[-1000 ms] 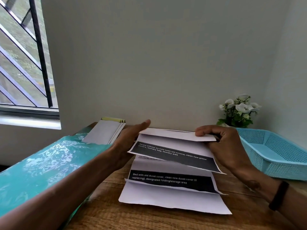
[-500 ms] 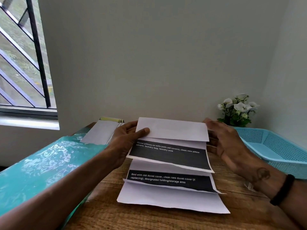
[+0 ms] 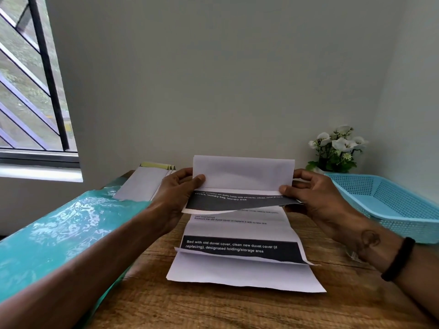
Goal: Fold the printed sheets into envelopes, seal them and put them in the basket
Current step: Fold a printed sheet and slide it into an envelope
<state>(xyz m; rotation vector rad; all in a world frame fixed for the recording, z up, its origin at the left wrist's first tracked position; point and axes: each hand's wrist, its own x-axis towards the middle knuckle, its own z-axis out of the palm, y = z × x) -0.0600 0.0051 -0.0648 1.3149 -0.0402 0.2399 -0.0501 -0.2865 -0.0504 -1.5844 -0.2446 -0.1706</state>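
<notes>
Left hand [image 3: 177, 193] and right hand [image 3: 308, 195] pinching opposite ends of printed sheet [image 3: 242, 176], top flap raised upright, black text band below thumbs. Second creased sheet [image 3: 240, 257] flat on wooden table [image 3: 213, 309]. Blue basket [image 3: 389, 205] at right, apart.

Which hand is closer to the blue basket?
The right hand is nearer; it holds the folded sheet just left of the blue basket. The left hand grips the sheet's far side, beyond the paper.
</notes>
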